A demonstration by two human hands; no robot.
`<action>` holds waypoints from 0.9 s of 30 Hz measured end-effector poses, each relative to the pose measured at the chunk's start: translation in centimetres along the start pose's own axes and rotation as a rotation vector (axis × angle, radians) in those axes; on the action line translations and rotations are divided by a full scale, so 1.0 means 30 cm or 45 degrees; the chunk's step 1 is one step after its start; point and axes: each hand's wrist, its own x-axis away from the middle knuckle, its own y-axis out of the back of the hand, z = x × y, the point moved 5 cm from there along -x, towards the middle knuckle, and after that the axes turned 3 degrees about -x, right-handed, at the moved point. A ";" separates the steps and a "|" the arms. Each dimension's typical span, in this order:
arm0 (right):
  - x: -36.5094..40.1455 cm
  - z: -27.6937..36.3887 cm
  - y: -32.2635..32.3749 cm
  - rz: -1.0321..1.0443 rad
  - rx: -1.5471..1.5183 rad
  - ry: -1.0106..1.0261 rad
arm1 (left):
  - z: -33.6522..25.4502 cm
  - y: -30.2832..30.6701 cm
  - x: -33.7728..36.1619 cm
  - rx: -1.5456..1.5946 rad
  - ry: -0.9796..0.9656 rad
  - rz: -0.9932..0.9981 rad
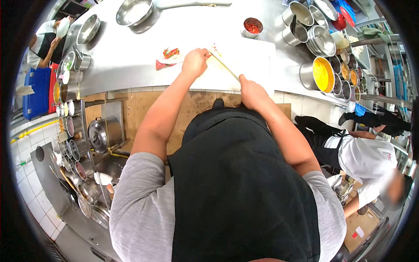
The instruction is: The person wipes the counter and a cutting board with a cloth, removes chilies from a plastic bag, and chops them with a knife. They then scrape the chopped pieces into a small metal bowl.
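Note:
My right hand grips a knife by its handle end. The narrow blade slants up and left over a white cutting board. My left hand is closed, its fingertips beside the blade's far end; what they pinch is too small to make out. Small red and pale chopped bits lie just past the blade tip. Left of my left hand are red chili peppers, with a dark red piece below them. A small metal bowl of chopped red pieces stands beyond the board.
Metal bowls stand at the back left. Stacked bowls and a pot of yellow liquid line the right side. A co-worker bends at right; another person stands far left. A lidded pot sits below the counter.

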 end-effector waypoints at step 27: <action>-0.091 -0.057 -0.108 0.038 -0.128 0.042 | 0.006 0.023 0.067 -0.095 0.024 0.037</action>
